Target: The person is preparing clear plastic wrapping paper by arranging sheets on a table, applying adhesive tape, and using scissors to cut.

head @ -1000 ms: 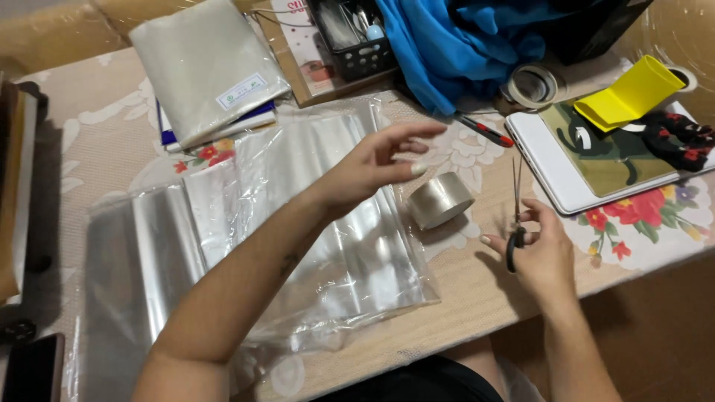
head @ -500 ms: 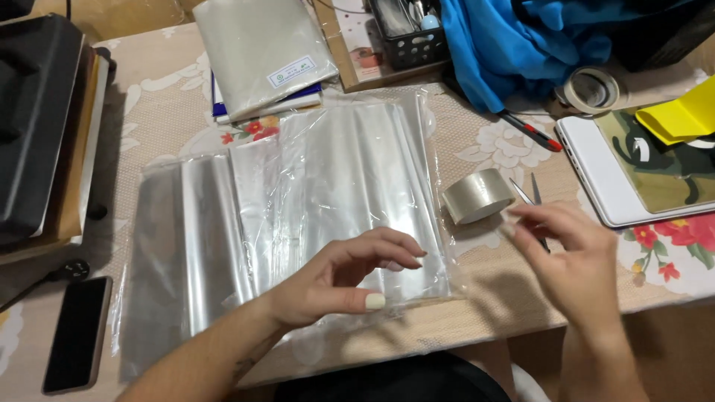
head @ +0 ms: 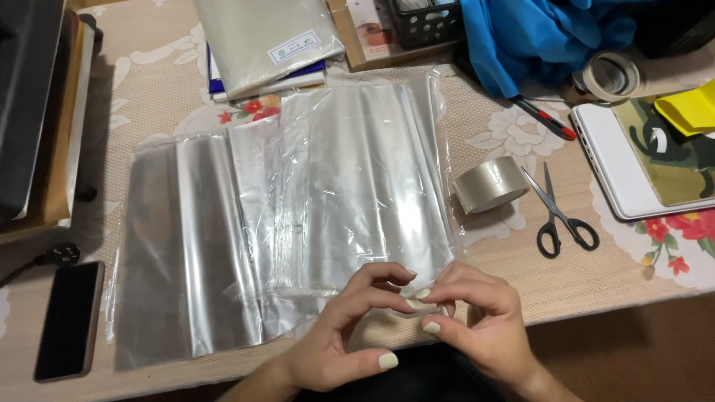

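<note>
Clear plastic sleeves (head: pixel 357 186) flat on table (head: pixel 149 97), long axis running away from near edge. Left hand (head: pixel 350 335) and right hand (head: pixel 477 320) meeting at near right corner, curled, fingers (head: pixel 417 301) pinched together on bottom edge. Tape roll (head: pixel 491 184) and scissors (head: pixel 558 208) just right.

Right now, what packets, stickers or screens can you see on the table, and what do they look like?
Phone: near left corner, black rectangle, screen dark.
Packet of clear bags: far middle, flat, greyish.
Label: on that packet, small white rectangle with green print.
Laptop: right side, white, closed, under a greenish-gold sheet.
Clear plastic sheets: middle, shiny; left hand and right hand pinch at their near edge.
</note>
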